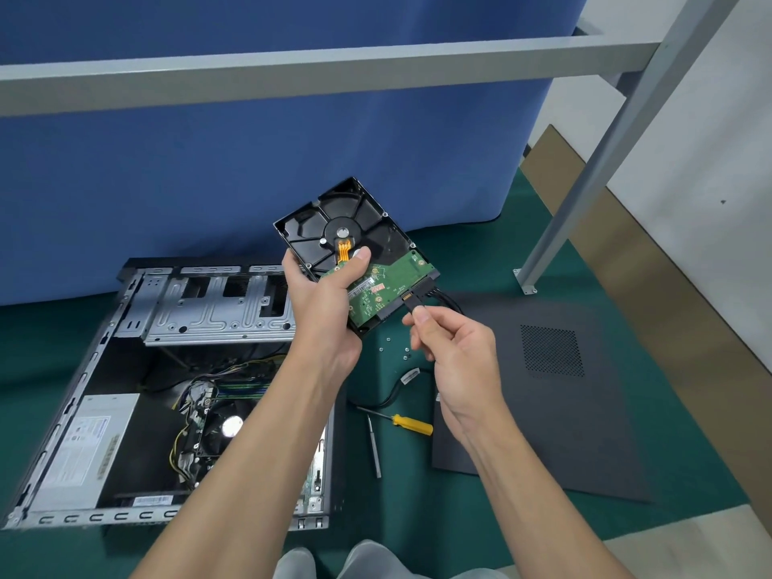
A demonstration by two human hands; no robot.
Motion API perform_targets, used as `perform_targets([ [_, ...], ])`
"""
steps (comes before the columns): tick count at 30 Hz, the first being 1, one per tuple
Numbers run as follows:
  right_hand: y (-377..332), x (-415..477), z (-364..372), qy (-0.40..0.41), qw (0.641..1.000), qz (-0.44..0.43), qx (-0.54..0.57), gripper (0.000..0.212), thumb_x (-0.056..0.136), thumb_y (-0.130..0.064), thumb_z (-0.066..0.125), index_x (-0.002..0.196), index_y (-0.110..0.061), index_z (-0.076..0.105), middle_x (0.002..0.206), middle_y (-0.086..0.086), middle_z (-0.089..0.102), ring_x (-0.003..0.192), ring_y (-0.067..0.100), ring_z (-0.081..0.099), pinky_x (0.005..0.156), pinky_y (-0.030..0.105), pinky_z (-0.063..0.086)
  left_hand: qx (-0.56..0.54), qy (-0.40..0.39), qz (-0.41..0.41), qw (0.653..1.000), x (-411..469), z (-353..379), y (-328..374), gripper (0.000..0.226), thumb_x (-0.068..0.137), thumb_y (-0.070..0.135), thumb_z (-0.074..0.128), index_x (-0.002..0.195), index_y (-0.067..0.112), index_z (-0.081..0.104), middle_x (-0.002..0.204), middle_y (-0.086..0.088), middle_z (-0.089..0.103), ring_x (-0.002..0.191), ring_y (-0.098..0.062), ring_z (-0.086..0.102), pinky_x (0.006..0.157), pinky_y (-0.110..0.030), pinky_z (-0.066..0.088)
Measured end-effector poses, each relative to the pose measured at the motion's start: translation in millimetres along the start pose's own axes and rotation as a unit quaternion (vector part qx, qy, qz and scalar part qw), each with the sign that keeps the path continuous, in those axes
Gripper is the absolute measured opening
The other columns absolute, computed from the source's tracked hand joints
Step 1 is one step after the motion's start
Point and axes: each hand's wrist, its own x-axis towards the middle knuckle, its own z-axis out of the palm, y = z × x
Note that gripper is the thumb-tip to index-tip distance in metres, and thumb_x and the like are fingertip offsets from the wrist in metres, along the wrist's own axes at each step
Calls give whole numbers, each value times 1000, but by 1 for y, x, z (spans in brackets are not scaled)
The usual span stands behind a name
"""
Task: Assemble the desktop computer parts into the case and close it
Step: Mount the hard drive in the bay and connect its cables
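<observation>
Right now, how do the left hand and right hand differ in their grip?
The left hand grips the hard drive, circuit board up, with the whole palm; the right hand only pinches a black cable connector at that drive's edge. The left hand's thumb lies across the board; the right hand's fingers curl into the palm. Both are raised above the green mat.

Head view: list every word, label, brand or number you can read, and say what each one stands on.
No text is legible here.
Label on the power supply: print too small and blurred.
Sticker on the hard drive, on its green board: barcode and red mark, unreadable.
White tag on the black cable: blurred.
Barcode sticker below the power supply: unreadable.
</observation>
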Motion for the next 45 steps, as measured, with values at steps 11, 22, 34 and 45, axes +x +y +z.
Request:
perform_targets([
  [11, -5, 6, -4, -17, 999, 28, 14, 26, 91, -12, 61, 68, -6, 70, 56, -2, 59, 59, -1, 56, 59, 11, 41, 4, 5, -12, 1000, -6, 2, 0, 67, 79, 3, 75, 130, 30, 41, 126, -8, 63, 111, -32, 64, 82, -59, 54],
  [22, -11, 15, -6, -41, 998, 46, 13, 29, 91, -12, 61, 63, -4, 68, 59, -4, 63, 60, 0, 56, 52, 10, 37, -24, 22, -30, 999, -8, 6, -1, 84, 79, 2, 73, 140, 40, 29, 135, -9, 56, 108, -30, 65, 77, -52, 57],
  [34, -29, 3, -62, -14, 909, -225, -350, 46, 78, -40, 71, 121, -28, 62, 117, -24, 62, 111, -6, 54, 95, 14, 41, -106, 90, -43, 989, -3, 4, -3, 66, 79, -7, 70, 128, 28, 42, 115, -11, 68, 93, -33, 71, 71, -61, 56],
  [45, 92, 52, -53, -62, 982, 162, -72, 70, 76, -3, 78, 137, -15, 46, 120, 4, 61, 104, 17, 64, 82, 20, 53, -179, 59, -136, 973, -19, -1, -2, 28, 86, 4, 65, 114, 5, 60, 103, -20, 72, 86, -35, 72, 60, -43, 59],
])
